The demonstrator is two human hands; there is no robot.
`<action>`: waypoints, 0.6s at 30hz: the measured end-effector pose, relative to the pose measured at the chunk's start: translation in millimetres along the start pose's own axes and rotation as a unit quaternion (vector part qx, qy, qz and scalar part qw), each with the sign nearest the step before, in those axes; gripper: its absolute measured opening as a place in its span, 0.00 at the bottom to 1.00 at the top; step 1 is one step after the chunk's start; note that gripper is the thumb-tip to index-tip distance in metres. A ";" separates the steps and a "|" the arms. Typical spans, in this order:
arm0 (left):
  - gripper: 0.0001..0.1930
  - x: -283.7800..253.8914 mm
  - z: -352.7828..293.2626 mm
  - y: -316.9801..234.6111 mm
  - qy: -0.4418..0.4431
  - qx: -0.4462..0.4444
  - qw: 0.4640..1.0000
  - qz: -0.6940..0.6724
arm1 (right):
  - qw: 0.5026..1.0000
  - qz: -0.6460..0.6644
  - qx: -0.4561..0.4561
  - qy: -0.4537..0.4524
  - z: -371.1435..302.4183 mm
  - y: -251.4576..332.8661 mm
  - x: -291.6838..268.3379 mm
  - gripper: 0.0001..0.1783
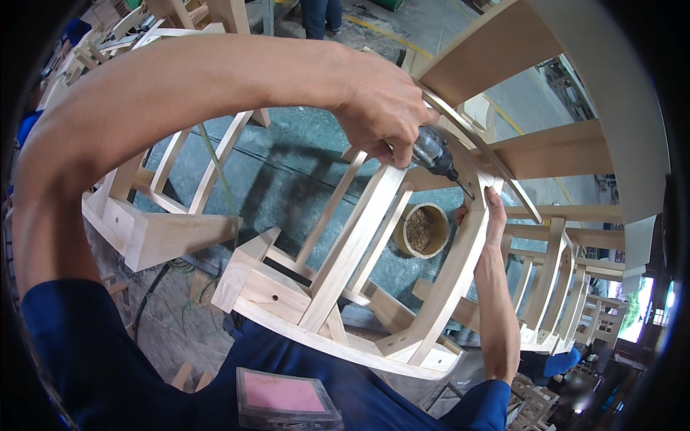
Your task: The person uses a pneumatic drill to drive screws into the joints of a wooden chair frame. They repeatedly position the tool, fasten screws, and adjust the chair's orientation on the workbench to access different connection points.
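My left hand (381,108) is closed around a dark power driver (433,152). The driver's bit slants down to the right, its tip at a hole near the top of a pale wooden post. That post belongs to a wooden chair frame (352,248), which stands tilted in front of my body. Gripping the same post by its upper end is my right hand (494,215), the fingers partly hidden behind the wood. More holes show in the frame's lower blocks. A round tub (400,233) of small screws sits on the green work surface behind the frame's slats.
Another wooden frame (180,233) stands at the left, with a thin greenish hose (215,161) hanging near it. More wooden frames (553,280) line the right side. Wide boards (496,54) rise at the upper right. A person's legs (320,16) show at the far edge.
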State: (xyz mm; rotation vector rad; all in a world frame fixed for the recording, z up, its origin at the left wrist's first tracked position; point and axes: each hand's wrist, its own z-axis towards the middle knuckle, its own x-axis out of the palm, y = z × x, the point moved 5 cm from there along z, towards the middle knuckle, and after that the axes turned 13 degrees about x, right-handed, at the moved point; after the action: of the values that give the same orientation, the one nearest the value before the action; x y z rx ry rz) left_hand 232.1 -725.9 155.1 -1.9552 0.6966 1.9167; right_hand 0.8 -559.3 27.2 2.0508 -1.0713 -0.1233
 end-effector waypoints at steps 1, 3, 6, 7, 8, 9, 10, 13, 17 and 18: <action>0.03 -0.7 1.7 0.0 0.000 -0.011 1.000 -0.015 | 0.999 0.036 -0.009 0.037 1.1 0.7 2.3 0.17; 0.03 -3.5 1.6 -0.8 0.010 -0.011 1.000 -0.025 | 0.998 0.045 -0.007 0.042 2.7 0.6 1.3 0.16; 0.03 -0.3 8.2 3.6 0.017 -0.003 1.000 -0.023 | 0.998 0.043 -0.008 0.036 4.7 1.5 -7.1 0.17; 0.03 1.3 8.5 3.6 0.020 -0.005 1.000 -0.018 | 0.999 0.037 -0.008 0.037 4.1 1.6 -5.1 0.17; 0.03 1.7 8.2 4.0 0.011 -0.006 1.000 -0.021 | 0.999 0.030 -0.007 0.033 3.2 2.0 -4.0 0.17; 0.02 2.2 7.4 4.1 0.002 -0.006 1.000 -0.025 | 0.999 0.023 -0.007 0.028 1.9 2.3 -3.5 0.18; 0.02 2.6 6.2 4.2 -0.007 -0.006 1.000 -0.027 | 1.000 0.017 -0.008 0.024 0.4 2.5 -1.6 0.18; 0.02 4.2 4.1 2.0 -0.028 0.003 0.999 -0.017 | 1.000 0.017 0.008 0.011 -2.6 -0.2 2.1 0.18; 0.01 2.9 2.7 0.0 0.004 -0.002 1.000 -0.004 | 1.000 0.008 -0.023 -0.016 -4.5 -1.4 4.6 0.21; 0.01 0.4 2.1 -1.8 0.006 0.000 1.000 -0.004 | 1.000 0.002 -0.021 -0.013 -4.1 -1.9 5.0 0.21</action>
State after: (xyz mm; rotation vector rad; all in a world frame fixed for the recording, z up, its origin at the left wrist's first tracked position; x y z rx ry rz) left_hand 231.3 -723.4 154.3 -1.9672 0.6919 1.9020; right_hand 6.9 -559.8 29.9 2.0139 -1.0797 -0.1690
